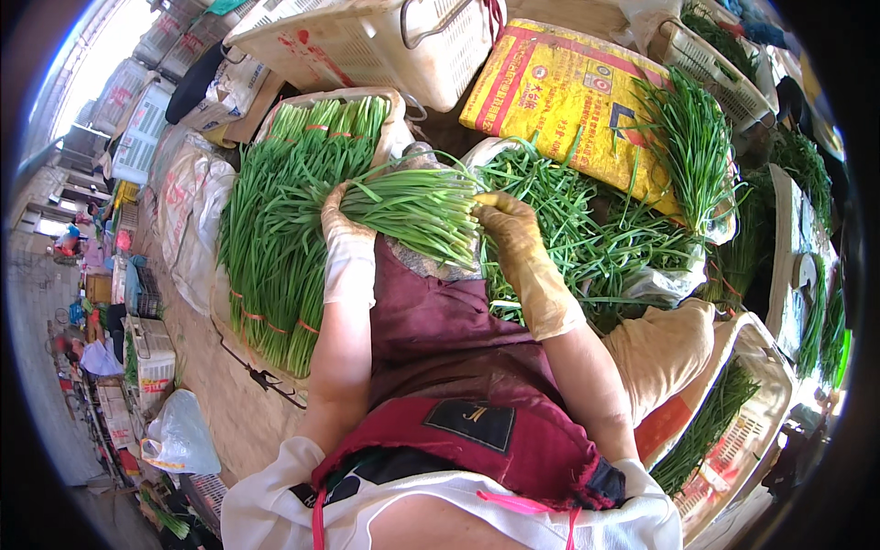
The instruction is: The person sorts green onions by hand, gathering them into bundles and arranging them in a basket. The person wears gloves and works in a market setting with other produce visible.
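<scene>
My left hand (344, 223), in a pale glove, is wrapped around a loose bunch of garlic chives (419, 210) above my lap. The stems' pale cut ends point right and the leaves trail left. My right hand (509, 216), in a stained yellowish glove, pinches at those cut ends; its fingertips are partly hidden. Left of the bunch, a crate (397, 124) is heaped with chive bundles (275, 275) tied with orange bands. Loose leafy chive scraps (550, 199) lie to the right of my right hand.
A yellow printed sack (543, 89) lies ahead to the right, with loose chives (694, 151) on it. A large white plastic crate (371, 51) stands ahead. Another crate (742, 426) holding chives is at my right. People and stacked crates (148, 350) appear far left.
</scene>
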`<state>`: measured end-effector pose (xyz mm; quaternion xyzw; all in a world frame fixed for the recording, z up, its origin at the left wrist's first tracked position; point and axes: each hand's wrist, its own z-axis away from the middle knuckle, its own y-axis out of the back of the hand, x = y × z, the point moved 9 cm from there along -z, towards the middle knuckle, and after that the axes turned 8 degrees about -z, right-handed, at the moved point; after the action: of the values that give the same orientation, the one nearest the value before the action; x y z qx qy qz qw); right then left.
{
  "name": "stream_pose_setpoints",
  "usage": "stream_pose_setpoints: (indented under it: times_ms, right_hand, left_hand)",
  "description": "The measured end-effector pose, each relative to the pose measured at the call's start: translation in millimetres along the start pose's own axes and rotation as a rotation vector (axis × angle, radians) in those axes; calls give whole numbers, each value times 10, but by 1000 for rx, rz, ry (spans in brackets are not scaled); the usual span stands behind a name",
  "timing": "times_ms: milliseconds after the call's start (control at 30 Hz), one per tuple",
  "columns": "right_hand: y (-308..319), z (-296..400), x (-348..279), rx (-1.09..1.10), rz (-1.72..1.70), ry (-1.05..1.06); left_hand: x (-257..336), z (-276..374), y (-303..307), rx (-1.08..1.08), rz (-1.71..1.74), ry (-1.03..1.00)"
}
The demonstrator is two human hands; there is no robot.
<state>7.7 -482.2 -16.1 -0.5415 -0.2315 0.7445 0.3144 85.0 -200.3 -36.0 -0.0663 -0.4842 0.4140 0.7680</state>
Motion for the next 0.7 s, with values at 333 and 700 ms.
stream_pose_setpoints:
  times_ms: [333,700]
  right_hand:
    - [898,509,-319,27,935,0]
    - [-179,414,317,-116,104,-143]
  left_hand:
    - [67,50,-14,111,-51,-95]
    - [96,20,103,97,44,-125]
